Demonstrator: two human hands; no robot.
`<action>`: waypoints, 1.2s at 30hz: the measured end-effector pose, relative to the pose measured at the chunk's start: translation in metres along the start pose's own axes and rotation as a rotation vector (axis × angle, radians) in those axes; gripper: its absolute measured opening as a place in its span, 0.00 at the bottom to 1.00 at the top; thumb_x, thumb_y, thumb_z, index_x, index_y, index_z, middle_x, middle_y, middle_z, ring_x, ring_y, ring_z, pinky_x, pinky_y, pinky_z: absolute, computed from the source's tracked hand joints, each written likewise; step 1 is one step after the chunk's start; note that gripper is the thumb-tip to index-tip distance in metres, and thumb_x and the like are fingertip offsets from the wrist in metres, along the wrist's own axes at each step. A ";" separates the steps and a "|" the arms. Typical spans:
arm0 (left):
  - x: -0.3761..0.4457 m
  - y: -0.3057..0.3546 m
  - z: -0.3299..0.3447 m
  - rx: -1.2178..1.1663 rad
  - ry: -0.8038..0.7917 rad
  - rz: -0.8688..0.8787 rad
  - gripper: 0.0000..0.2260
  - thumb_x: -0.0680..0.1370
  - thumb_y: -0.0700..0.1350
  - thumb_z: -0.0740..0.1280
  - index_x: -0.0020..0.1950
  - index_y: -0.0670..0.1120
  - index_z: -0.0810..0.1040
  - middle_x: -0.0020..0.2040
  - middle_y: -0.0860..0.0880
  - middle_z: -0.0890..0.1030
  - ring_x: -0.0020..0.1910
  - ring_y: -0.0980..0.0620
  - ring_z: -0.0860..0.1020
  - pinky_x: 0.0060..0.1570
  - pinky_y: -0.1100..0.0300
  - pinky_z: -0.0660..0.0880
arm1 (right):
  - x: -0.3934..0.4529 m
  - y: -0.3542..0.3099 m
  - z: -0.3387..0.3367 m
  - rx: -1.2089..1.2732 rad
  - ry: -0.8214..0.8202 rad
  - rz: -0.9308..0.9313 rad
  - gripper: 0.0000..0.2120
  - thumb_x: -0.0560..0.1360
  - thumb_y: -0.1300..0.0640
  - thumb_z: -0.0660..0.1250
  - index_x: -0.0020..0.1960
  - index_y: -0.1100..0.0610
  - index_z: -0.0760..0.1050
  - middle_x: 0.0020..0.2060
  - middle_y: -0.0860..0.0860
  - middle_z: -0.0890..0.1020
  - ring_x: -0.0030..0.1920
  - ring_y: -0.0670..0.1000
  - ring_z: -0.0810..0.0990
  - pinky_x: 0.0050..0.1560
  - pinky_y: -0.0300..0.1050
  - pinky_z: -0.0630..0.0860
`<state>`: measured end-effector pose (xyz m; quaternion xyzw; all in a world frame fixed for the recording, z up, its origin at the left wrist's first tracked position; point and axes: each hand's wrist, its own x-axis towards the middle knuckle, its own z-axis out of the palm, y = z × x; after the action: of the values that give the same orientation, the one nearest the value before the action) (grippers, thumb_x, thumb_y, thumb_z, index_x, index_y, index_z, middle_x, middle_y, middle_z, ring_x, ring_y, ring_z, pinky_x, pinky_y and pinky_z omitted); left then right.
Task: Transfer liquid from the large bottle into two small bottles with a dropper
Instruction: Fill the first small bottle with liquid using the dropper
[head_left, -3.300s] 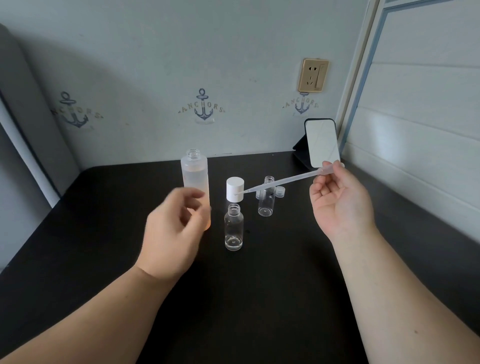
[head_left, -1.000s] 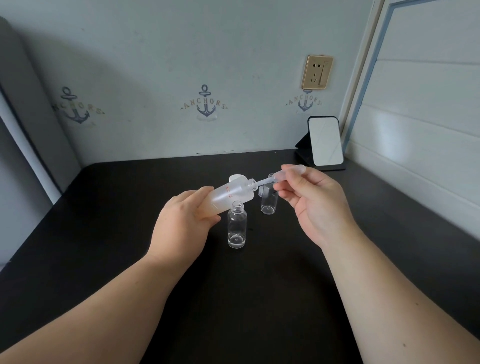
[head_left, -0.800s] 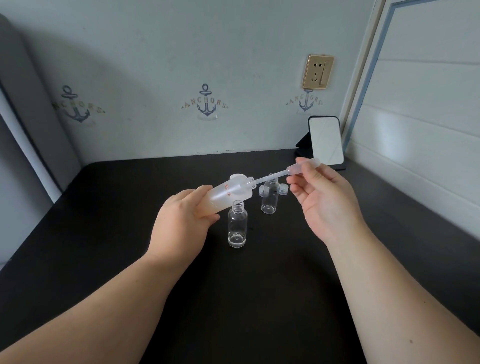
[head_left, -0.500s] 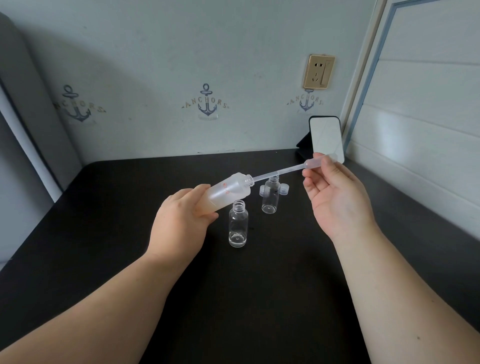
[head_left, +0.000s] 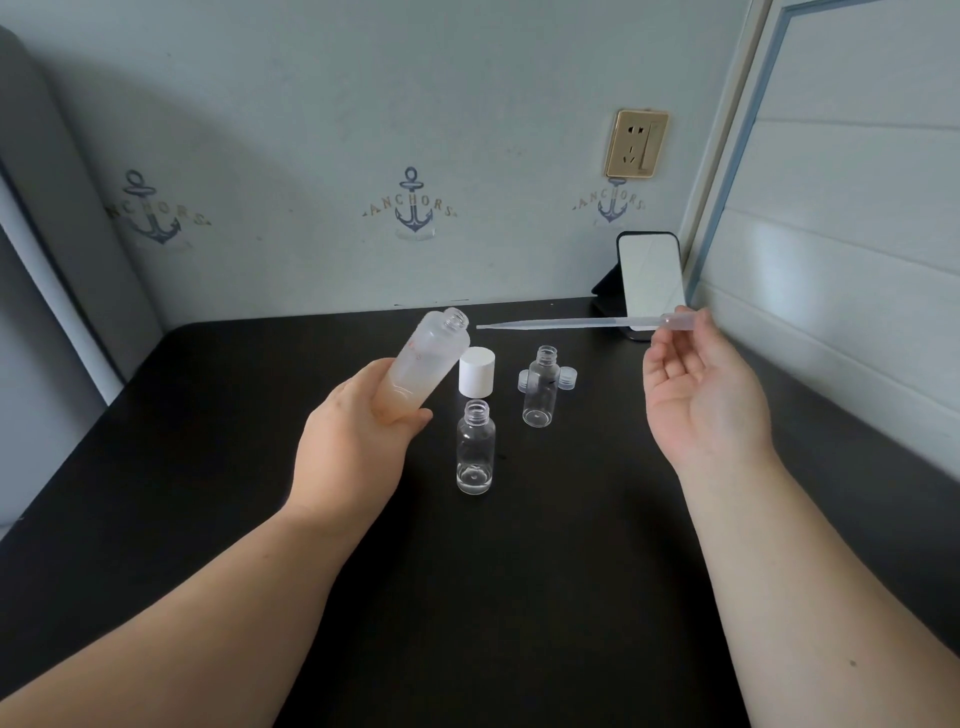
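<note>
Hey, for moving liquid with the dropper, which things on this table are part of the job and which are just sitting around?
Part of the job:
large bottle, held tilted by the left hand
dropper, pinched by the right hand
near small bottle
far small bottle
white cap
two clear caps

Just lying about:
mirror
wall socket

The left hand (head_left: 358, 441) hides the large bottle's (head_left: 423, 364) base.

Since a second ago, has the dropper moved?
Yes. The dropper has come out of the large bottle, drawn rightward toward the mirror; its tip now hangs clear of the mouth.
</note>
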<state>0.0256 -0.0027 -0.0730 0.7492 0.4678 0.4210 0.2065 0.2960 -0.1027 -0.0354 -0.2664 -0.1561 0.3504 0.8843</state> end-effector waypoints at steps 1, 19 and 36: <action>0.000 0.000 0.000 -0.020 -0.005 -0.016 0.14 0.75 0.53 0.73 0.56 0.65 0.71 0.46 0.62 0.78 0.46 0.61 0.76 0.41 0.64 0.70 | 0.000 0.000 0.000 0.012 0.001 0.004 0.11 0.79 0.59 0.71 0.40 0.61 0.85 0.40 0.51 0.86 0.39 0.48 0.84 0.44 0.39 0.79; 0.002 0.005 0.005 -0.123 -0.095 -0.135 0.22 0.73 0.57 0.75 0.57 0.63 0.65 0.44 0.68 0.72 0.42 0.69 0.72 0.37 0.71 0.65 | 0.004 0.003 -0.002 -0.053 -0.052 0.039 0.10 0.78 0.60 0.70 0.40 0.60 0.87 0.37 0.53 0.83 0.34 0.47 0.79 0.38 0.38 0.77; -0.026 0.019 -0.025 -0.225 0.057 -0.038 0.09 0.76 0.42 0.67 0.47 0.58 0.79 0.41 0.55 0.81 0.39 0.54 0.80 0.40 0.55 0.80 | 0.004 0.003 -0.003 -0.088 -0.099 0.016 0.09 0.78 0.59 0.70 0.43 0.59 0.88 0.37 0.53 0.83 0.35 0.47 0.79 0.40 0.38 0.77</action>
<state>0.0102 -0.0367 -0.0569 0.7000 0.4374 0.4879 0.2838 0.2989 -0.0993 -0.0390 -0.2886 -0.2126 0.3630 0.8601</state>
